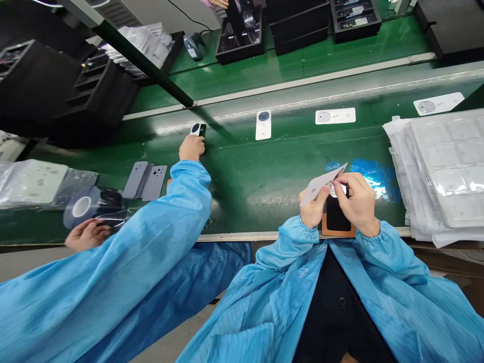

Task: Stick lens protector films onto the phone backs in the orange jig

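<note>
My left hand (313,210) is closed on a thin white card (319,185) that tilts upward, a faint round print showing on it. At the card's right edge, the fingers of my right hand (357,200) are pinched together, and a small pale round piece shows by the fingertips. Whether that piece is part of the card I cannot tell. Just below both hands, at the bench edge, lies a black phone-shaped slab (336,216) on an orange block (338,233), partly covered by my hands. Shiny blue film (374,176) lies beyond my right hand.
White cards with round prints (263,132) lie along the green belt (234,176). White plastic trays (446,151) are stacked at right. A co-worker's hand (192,147) holds a phone-like piece; the other (88,235) is at a film roll (81,206). Grey panels (153,184) lie nearby.
</note>
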Demonstrator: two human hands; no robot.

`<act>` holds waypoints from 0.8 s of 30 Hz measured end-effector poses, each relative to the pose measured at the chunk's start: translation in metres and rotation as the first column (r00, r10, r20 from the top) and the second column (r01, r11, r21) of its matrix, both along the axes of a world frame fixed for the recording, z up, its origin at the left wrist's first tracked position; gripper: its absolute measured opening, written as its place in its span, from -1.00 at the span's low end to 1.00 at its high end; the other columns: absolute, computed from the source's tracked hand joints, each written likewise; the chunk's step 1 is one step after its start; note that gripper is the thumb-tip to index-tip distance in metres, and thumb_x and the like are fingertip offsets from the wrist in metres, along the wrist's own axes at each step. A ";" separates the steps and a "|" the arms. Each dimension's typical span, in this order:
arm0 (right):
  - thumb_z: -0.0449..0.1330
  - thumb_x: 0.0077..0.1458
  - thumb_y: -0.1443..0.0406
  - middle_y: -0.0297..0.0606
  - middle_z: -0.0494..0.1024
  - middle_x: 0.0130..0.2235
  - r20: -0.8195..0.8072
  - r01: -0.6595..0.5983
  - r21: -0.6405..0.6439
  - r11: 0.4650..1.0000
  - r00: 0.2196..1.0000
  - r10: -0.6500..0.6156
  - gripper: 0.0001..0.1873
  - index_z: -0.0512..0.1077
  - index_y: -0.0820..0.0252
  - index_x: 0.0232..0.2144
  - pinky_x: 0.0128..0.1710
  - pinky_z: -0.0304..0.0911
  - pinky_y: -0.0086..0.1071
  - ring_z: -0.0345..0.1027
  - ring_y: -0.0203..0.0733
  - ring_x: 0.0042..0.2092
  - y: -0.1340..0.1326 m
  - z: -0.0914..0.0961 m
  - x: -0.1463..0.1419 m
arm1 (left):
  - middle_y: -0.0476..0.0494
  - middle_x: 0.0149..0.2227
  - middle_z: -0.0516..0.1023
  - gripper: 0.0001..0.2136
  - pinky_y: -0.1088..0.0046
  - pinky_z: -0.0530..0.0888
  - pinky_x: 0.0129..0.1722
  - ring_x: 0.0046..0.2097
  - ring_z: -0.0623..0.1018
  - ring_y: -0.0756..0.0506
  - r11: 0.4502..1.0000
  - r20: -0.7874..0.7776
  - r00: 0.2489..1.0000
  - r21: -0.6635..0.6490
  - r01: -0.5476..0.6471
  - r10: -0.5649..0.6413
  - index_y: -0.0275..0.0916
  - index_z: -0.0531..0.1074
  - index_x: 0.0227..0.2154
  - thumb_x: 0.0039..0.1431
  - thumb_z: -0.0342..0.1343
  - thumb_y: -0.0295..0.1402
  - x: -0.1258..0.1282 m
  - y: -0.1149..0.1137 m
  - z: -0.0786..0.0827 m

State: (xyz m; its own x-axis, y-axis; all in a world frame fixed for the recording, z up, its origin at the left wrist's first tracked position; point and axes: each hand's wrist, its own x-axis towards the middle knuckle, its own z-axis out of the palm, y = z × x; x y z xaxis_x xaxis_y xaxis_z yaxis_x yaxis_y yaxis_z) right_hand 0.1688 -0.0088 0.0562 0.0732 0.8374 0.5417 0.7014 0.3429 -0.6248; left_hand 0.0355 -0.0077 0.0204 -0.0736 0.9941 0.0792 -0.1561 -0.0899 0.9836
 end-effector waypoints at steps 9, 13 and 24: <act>0.16 0.33 0.29 -0.18 0.63 -0.23 -0.027 -0.029 0.024 0.999 0.999 0.030 -0.87 0.47 0.09 -0.30 -0.17 0.46 -0.24 0.54 -0.12 -0.18 0.001 0.001 0.002 | -0.18 -0.07 0.71 -0.58 0.23 0.59 0.12 0.01 0.68 -0.24 0.999 0.004 0.999 0.012 -0.038 0.038 -0.18 0.67 -0.06 0.25 0.26 0.04 0.001 -0.001 -0.007; 0.13 0.32 0.30 -0.17 0.64 -0.22 -0.010 -0.015 -0.009 1.000 1.000 0.015 -0.87 0.46 0.08 -0.29 -0.17 0.46 -0.22 0.54 -0.11 -0.16 0.001 -0.001 0.001 | -0.18 -0.10 0.71 -0.58 0.20 0.57 0.16 -0.01 0.69 -0.24 0.999 -0.005 0.999 0.016 -0.035 0.035 -0.19 0.68 -0.08 0.25 0.26 0.04 0.001 -0.001 -0.009; 0.12 0.29 0.32 -0.14 0.63 -0.17 -0.016 0.062 0.005 0.998 0.998 -0.062 -0.88 0.47 0.08 -0.26 -0.08 0.46 -0.19 0.54 -0.07 -0.10 0.007 -0.007 -0.006 | -0.19 0.10 0.64 -0.58 0.06 0.49 0.31 0.18 0.60 -0.30 0.997 -0.092 0.996 0.077 -0.008 0.015 -0.12 0.62 0.07 0.32 0.18 0.01 0.009 -0.015 -0.004</act>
State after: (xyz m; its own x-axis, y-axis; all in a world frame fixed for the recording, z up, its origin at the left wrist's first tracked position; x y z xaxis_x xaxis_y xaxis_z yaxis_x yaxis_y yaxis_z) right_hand 0.1629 -0.0023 0.0494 0.1334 0.8282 0.5443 0.7111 0.3025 -0.6347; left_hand 0.0446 -0.0229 0.0169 -0.0739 0.9840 0.1620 -0.0638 -0.1668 0.9839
